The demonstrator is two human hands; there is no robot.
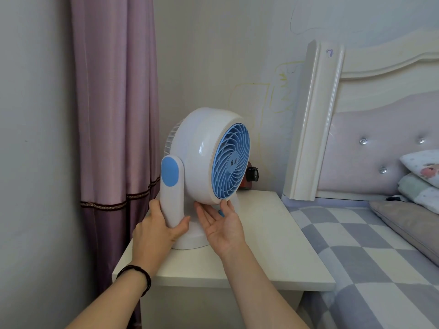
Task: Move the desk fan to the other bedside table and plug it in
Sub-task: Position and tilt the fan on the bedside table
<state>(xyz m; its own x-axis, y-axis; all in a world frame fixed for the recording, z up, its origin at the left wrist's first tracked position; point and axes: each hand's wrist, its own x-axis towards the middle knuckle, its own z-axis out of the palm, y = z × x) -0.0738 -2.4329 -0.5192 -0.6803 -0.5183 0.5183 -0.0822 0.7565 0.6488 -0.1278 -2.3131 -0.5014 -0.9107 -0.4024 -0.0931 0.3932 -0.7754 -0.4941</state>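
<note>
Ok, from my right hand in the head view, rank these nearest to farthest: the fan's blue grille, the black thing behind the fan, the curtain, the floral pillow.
From the right hand:
1. Blue grille, directly above the fingertips.
2. Black thing, behind the fan near the wall.
3. Curtain, far left past the other hand.
4. Floral pillow, far right on the bed.

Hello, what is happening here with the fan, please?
A person is handling a white and blue desk fan that stands on a white bedside table next to the bed. The left hand grips the fan's side support arm. The right hand is open, palm up, fingertips under the fan's head. No cord is visible.
</note>
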